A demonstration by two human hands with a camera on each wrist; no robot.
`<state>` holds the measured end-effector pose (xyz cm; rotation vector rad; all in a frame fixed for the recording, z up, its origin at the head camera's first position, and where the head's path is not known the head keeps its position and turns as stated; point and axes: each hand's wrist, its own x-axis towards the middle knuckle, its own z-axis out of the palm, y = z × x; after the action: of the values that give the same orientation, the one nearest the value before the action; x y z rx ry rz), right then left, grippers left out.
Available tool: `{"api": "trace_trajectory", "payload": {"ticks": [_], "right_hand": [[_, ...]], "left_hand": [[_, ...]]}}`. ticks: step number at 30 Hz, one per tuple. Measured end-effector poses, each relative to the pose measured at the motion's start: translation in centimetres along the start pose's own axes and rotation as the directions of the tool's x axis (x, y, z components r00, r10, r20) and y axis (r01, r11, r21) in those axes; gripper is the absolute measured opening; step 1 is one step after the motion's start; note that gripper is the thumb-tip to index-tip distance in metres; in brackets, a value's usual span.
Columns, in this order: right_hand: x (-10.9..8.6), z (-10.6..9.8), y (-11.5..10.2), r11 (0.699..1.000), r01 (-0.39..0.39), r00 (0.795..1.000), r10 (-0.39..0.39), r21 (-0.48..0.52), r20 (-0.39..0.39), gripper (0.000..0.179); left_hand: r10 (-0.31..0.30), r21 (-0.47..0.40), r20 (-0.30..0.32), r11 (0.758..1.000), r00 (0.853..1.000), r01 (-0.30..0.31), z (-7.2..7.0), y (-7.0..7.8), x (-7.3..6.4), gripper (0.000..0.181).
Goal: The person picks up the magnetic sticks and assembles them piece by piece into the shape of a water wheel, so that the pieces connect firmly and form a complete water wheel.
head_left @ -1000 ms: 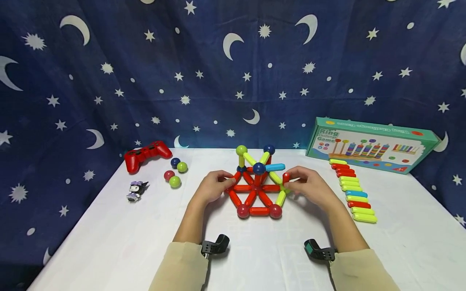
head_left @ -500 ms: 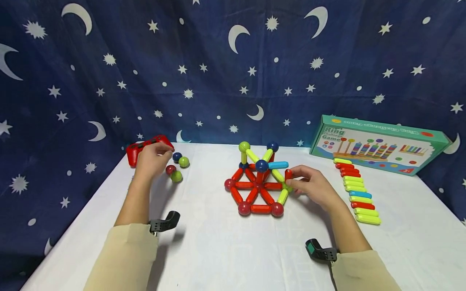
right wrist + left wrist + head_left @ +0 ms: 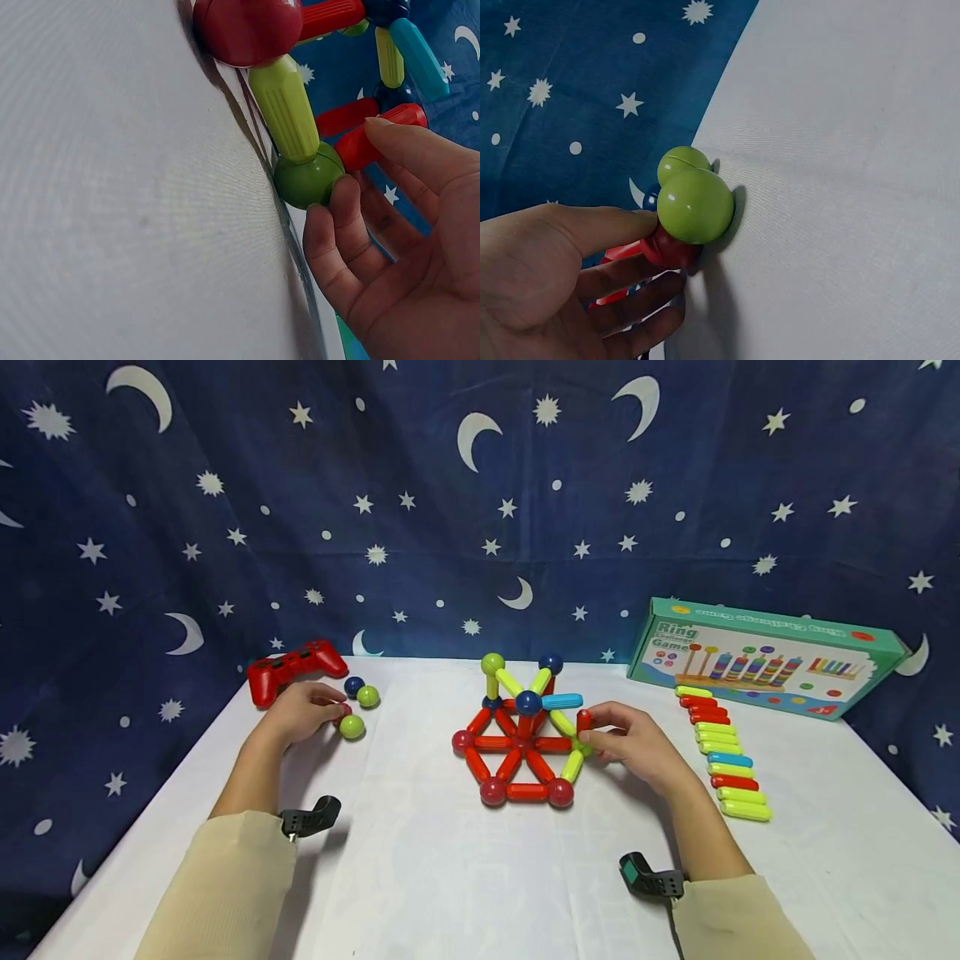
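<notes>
Left of multicoloured plastic ball-and-rod frame (image 3: 522, 744), likely fetches red plastic ball (image 3: 344, 711), pinched in left hand (image 3: 297, 713), needing lifting; grips frame's red rod (image 3: 583, 720) in right hand (image 3: 632, 739).

Red rod (image 3: 357, 148), on the frame (image 3: 527, 792): I'm pinching ridged, shiny plastic
Green balls (image 3: 695, 206), left of the frame: glossy, smooth
Tablecloth (image 3: 450, 877), under the frame: matt cloth
Backdrop (image 3: 420, 577), behind the frame: creased cloth

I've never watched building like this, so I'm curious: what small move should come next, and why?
Probably the left hand should lift the loose red ball towards the upright red stick: its fingers are at that ball, while the right hand holds the stick, whose top end carries no ball.
</notes>
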<state>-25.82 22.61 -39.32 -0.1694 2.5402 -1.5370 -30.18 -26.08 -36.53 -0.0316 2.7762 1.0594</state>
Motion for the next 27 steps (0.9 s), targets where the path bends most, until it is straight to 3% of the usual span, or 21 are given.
{"api": "trace_trajectory", "payload": {"ticks": [5,10,13,16,21,23,27], "right_hand": [[0.0,0.0,0.0,1.0,-0.004,1.0,0.004,0.0,-0.003,0.045],[0.1,0.1,0.0,1.0,-0.011,1.0,0.011,0.003,-0.006,0.045],[0.1,0.1,0.1,1.0,-0.011,1.0,0.011,0.001,-0.006,0.044],[0.2,0.0,0.2,1.0,-0.004,1.0,0.004,-0.002,-0.007,0.044],[0.1,0.1,0.3,1.0,0.006,1.0,-0.006,0.0,-0.018,0.043],[0.0,0.1,0.3,1.0,0.004,1.0,-0.004,0.005,-0.02,0.042],[-0.1,0.2,0.3,1.0,0.009,1.0,-0.009,0.008,-0.024,0.041]], "left_hand": [[0.004,0.009,-0.031,1.0,1.0,-0.003,-0.1,0.1,-0.2,0.039],[0.06,0.015,-0.117,0.998,0.991,-0.059,-0.6,0.7,-0.8,0.039],[0.1,-0.051,-0.153,0.993,0.983,-0.109,-0.9,2.0,-1.2,0.041],[0.13,-0.159,-0.162,0.975,0.978,-0.156,-1.0,4.3,-1.6,0.043],[0.227,-0.3,-0.18,0.914,0.957,-0.273,0.0,9.2,-2.7,0.043],[0.283,-0.355,-0.189,0.873,0.94,-0.334,1.1,11.3,-3.0,0.04],[0.418,-0.424,-0.175,0.785,0.892,-0.451,3.7,15.4,-3.4,0.034]]}}
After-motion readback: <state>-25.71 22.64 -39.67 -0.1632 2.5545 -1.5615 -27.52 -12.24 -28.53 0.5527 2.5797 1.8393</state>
